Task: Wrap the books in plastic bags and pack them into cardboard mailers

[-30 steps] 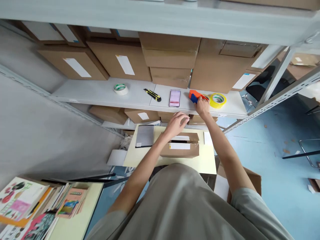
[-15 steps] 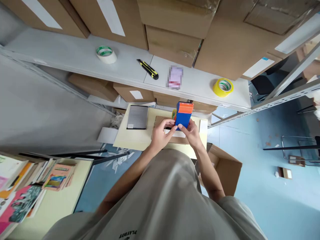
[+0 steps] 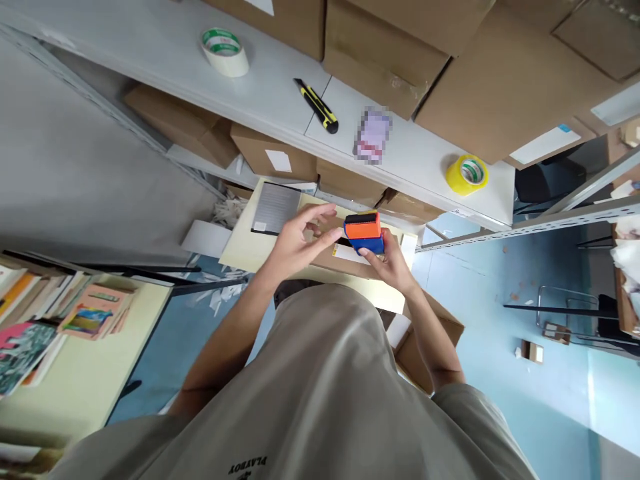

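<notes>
A blue-and-orange tape dispenser (image 3: 363, 228) is held in my right hand (image 3: 393, 267), thumb on its blue body. Its dark serrated edge is turned upward, and a bit of yellow shows behind it. Just left of the dispenser, my left hand (image 3: 297, 243) has its fingers apart and holds nothing; whether a fingertip touches the dispenser I cannot tell. Below both hands lies a cardboard box (image 3: 324, 260) with a white label, partly hidden by them, on a cream table (image 3: 234, 248).
A grey shelf (image 3: 280, 107) crosses in front, carrying white tape (image 3: 226, 55), a utility knife (image 3: 317, 107), a blurred purple item (image 3: 373, 135), yellow tape (image 3: 467, 175) and several cartons (image 3: 380, 60). A ribbed grey sheet (image 3: 274, 208) lies on the table. Books (image 3: 95, 312) sit at left.
My left hand has come off the tape dispenser and moved left, its fingers spreading. The dispenser has tilted in my right hand, bringing its orange end toward me. The camera view has turned slightly.
</notes>
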`<state>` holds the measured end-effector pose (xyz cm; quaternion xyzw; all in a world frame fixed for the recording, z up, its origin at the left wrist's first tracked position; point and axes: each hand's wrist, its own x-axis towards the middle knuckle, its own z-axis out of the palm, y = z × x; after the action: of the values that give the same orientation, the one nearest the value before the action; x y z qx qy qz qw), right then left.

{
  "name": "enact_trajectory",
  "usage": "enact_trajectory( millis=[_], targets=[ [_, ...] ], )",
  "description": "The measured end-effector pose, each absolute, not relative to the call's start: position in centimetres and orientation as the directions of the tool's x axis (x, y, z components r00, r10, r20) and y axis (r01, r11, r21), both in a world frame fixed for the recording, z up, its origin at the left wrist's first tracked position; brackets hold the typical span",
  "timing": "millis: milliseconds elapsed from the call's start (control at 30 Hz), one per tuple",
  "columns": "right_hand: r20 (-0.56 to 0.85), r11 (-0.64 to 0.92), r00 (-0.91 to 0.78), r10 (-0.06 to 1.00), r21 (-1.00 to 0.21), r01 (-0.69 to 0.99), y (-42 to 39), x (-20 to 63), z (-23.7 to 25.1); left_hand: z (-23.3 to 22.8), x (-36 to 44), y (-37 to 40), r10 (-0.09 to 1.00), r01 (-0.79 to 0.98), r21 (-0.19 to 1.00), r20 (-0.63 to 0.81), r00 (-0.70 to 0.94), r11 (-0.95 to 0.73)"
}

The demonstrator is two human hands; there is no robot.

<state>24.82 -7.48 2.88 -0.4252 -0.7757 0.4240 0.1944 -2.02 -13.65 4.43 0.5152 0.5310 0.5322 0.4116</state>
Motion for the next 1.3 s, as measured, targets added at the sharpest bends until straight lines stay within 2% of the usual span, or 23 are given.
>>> enact_trajectory(
  millis=[133,300,567,767,900,1000,1167,1300],
  targets=[
    [-0.092,0.348,-0.621,0.779,-0.760,0.549,-7.3,25.4,4.5,5.8,-3.2,-12.9,0.999,-0.097,0.995,-0.013,-0.044,0.008],
    [-0.202,0.425,-0.723,0.660,-0.693,0.582,-7.1,25.6,6.7,5.6,-2.6,-12.8,0.995,-0.165,0.982,-0.100,-0.017,0.096],
    [-0.346,0.410,-0.754,0.558,-0.675,0.613,-5.1,24.2,9.7,1.1,-1.5,-13.8,0.978,-0.208,0.974,-0.121,-0.167,0.085],
    [-0.557,0.290,-0.627,0.545,-0.576,0.764,-3.7,21.0,10.0,-2.7,-0.4,-14.8,0.917,-0.274,0.951,-0.234,-0.324,0.146],
    [-0.731,0.310,-0.541,0.417,-0.445,0.840,-1.7,20.2,13.2,-4.5,-2.4,-14.9,0.843,-0.293,0.937,-0.311,-0.439,0.193],
    [-0.823,0.243,-0.447,0.351,-0.381,0.892,-0.1,20.3,16.7,-6.1,-5.2,-14.2,0.763,-0.319,0.926,-0.353,-0.541,0.203],
    [-0.858,0.102,-0.352,0.374,-0.339,0.935,0.4,19.0,19.5,-9.7,-6.1,-12.9,0.749,-0.474,0.847,-0.471,-0.466,0.238],
    [-0.875,0.065,-0.286,0.390,-0.284,0.957,-0.3,16.5,19.7,-12.0,-4.5,-12.9,0.735,-0.552,0.784,-0.548,-0.400,0.284]
  ],
)
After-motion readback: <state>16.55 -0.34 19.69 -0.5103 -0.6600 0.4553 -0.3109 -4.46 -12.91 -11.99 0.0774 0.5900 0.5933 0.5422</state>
